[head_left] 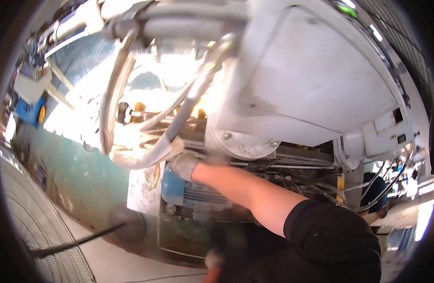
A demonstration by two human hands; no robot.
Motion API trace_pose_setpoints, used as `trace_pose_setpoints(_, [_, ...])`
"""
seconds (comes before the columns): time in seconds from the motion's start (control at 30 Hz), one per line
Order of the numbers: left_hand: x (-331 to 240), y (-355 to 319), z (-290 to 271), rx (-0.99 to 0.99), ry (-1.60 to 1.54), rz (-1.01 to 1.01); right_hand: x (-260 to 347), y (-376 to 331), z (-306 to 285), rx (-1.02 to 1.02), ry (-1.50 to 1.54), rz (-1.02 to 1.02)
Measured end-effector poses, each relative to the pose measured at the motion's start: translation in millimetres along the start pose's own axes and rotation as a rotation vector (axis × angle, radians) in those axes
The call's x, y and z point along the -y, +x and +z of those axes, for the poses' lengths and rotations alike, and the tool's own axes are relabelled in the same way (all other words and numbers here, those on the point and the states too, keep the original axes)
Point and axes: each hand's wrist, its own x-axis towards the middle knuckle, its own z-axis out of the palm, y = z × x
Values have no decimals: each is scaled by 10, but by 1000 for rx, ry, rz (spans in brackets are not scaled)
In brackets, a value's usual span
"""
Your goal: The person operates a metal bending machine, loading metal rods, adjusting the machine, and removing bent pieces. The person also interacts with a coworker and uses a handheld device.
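Note:
My right hand (pixel 183 166), in a greyish glove, reaches into the machine just above a blue finned motor (pixel 176 186). Its fingers are turned away from view and blurred, so whether they grip anything is hidden. Right beside them is a pale beige piece (pixel 176 145), like a cloth or the glove's edge, next to a thick grey hose (pixel 155 153) that loops down. Low in the picture, my left hand (pixel 214 259) hangs near my dark clothing, smeared by motion. What it holds, if anything, cannot be made out.
A large white machine housing (pixel 316 70) fills the upper right, with cables (pixel 382 193) beside it. A green machine body (pixel 75 165) curves along the left. At the lower left stands a wire-caged fan (pixel 42 226). Dark rods and hoses (pixel 297 177) run below the housing.

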Motion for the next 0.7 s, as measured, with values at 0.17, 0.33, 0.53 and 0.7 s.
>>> trace_pose_setpoints(0.17, [-107,-483,-15,154,13,-123,271,-1170,-1148,-198,195,-162])
trace_pose_setpoints(0.33, [-761,-1023,-407,-7,-94,70,441,-3175,-3539,-677,897,-37])
trace_pose_setpoints(0.53, [-1107,-1041,-73,-197,147,447,-30,-4855,-5849,-1426,1287,-237])
trace_pose_setpoints(0.7, [-1893,-1311,-133,-197,245,438,-743,-5454,-6838,-1415,1226,4])
